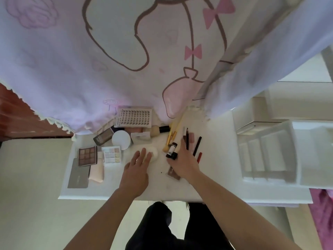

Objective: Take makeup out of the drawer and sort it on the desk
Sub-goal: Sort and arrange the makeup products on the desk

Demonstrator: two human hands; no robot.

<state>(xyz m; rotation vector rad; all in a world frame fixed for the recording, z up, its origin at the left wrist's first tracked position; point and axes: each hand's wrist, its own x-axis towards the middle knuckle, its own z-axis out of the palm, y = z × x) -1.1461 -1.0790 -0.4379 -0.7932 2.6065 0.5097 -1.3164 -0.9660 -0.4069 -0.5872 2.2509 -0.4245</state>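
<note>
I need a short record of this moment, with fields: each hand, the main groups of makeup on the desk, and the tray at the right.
left hand: open, fingers straight, over a white puff; contact unclear
right hand: holds a black-and-white tube
palettes: brown palette beside pastel palette, desk left
brushes: yellow brushes, next to dark pencils
back row: lash tray, round white compact
right side: white divided tray
</note>
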